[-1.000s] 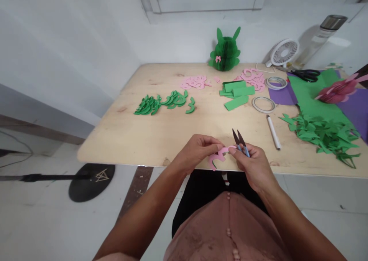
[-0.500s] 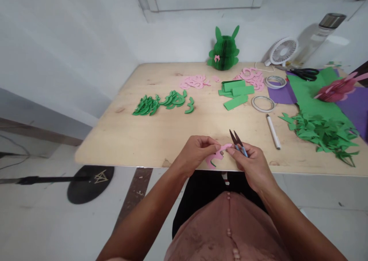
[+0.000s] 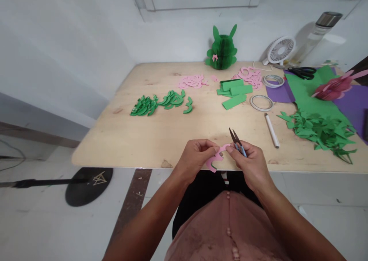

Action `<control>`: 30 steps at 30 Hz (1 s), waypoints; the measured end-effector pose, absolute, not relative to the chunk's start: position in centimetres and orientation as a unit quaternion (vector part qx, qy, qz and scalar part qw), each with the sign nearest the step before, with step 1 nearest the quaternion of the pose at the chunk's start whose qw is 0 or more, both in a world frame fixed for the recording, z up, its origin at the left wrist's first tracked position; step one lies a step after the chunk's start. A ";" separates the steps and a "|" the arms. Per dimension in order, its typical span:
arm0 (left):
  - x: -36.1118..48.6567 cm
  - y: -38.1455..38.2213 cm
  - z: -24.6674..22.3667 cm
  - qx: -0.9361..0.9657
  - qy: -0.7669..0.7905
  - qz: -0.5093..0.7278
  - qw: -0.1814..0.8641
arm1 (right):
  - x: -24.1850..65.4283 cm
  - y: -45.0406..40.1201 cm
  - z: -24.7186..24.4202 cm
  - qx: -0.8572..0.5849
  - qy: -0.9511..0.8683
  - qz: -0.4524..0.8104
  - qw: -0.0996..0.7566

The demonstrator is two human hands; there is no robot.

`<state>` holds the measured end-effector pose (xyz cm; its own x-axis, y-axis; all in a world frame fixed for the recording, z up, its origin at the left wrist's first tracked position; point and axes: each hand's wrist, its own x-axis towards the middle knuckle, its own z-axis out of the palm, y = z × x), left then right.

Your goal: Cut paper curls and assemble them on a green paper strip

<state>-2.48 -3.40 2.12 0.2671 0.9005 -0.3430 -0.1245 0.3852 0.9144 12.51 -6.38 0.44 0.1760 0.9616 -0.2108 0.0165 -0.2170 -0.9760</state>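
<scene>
Near the table's front edge, my left hand (image 3: 198,156) pinches a curvy pink paper cutout (image 3: 212,164) between thumb and fingers. A thin strip of green shows along the cutout's inner edge. My right hand (image 3: 250,157) holds small scissors (image 3: 237,141) with blue handles, their dark blades slightly apart and pointing away from me. The right thumb also touches the upper end of the pink cutout. Farther in lie piles of curved green cutouts (image 3: 144,105) and pink cutouts (image 3: 192,81).
A green paper honeycomb rabbit (image 3: 222,52) stands by the wall. Around the right side are green strips (image 3: 234,102), tape rolls (image 3: 261,103), a white marker (image 3: 271,130), green scraps (image 3: 322,132), black scissors (image 3: 302,72), a small fan (image 3: 281,50) and a bottle (image 3: 317,36).
Both hands stay near the front edge with the same grips. The pink cutout has tilted slightly, and more of its lower end shows. The whole view has shifted a little.
</scene>
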 end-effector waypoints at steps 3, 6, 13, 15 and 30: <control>-2.4 -3.4 2.2 0.404 0.476 0.370 0.688 | 12.5 -6.3 0.4 -0.603 -0.408 0.494 0.476; -2.5 -3.4 2.1 0.407 0.468 0.375 0.689 | 12.6 -6.3 0.3 -0.602 -0.410 0.495 0.474; -3.1 -3.3 1.9 0.431 0.462 0.350 0.692 | 12.6 -6.3 0.3 -0.603 -0.408 0.493 0.477; -3.2 -3.3 1.8 0.432 0.463 0.344 0.694 | 12.6 -6.3 0.3 -0.602 -0.407 0.492 0.480; -3.3 -2.9 1.0 0.375 0.477 0.346 0.716 | 12.7 -6.3 0.2 -0.603 -0.385 0.508 0.479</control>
